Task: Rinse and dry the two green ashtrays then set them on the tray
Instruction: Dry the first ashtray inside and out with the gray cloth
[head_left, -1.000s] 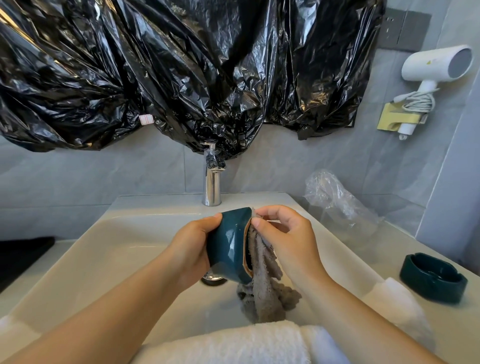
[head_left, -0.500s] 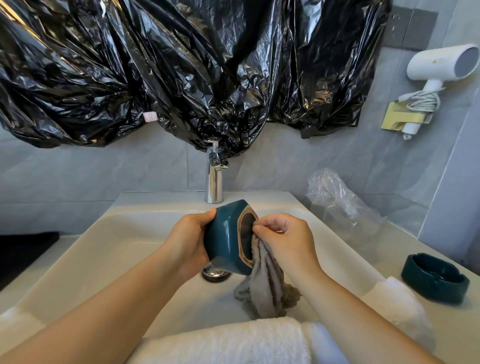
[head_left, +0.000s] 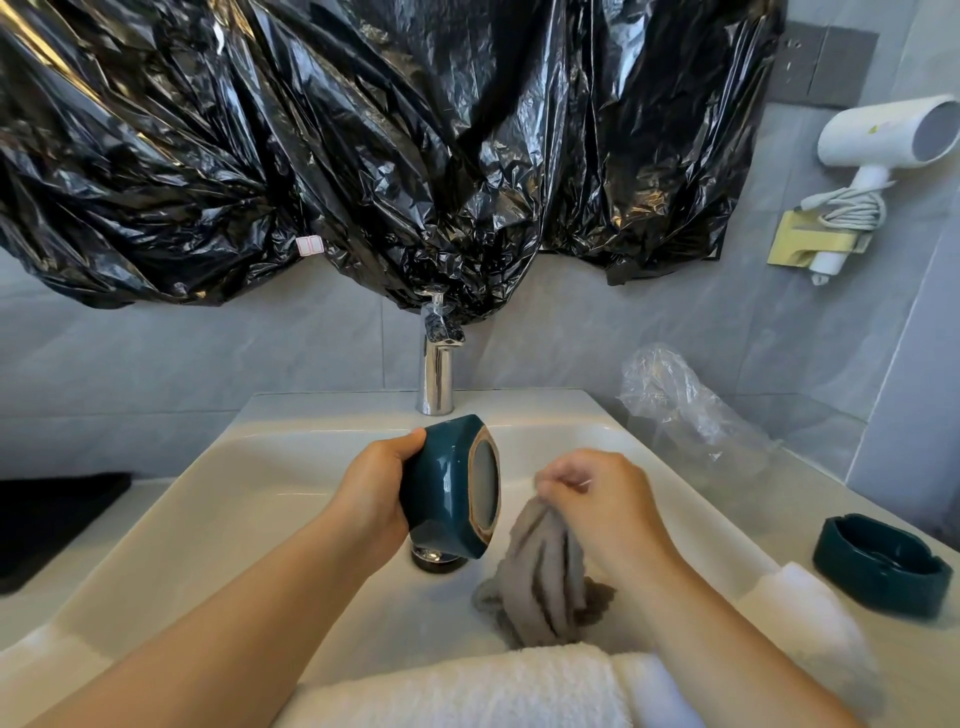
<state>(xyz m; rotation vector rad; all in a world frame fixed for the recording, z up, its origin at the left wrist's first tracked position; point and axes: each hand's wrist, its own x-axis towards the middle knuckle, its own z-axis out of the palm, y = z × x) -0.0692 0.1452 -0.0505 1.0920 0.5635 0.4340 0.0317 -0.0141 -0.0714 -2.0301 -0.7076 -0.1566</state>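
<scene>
Above the sink (head_left: 260, 493), over its drain (head_left: 434, 561), the left hand (head_left: 376, 499) holds one green ashtray (head_left: 441, 499) on its side, with the fingers curled around it and the unglazed bottom turned to the right. The right hand (head_left: 602, 499) is just beside this ashtray but apart from it, and it is closed around a bunch of the grey cloth (head_left: 545, 582), which hangs down into the sink. The second green ashtray (head_left: 883, 564) stands upright on the counter to the right of the sink. A white towel (head_left: 467, 686) lies over the sink's front edge.
</scene>
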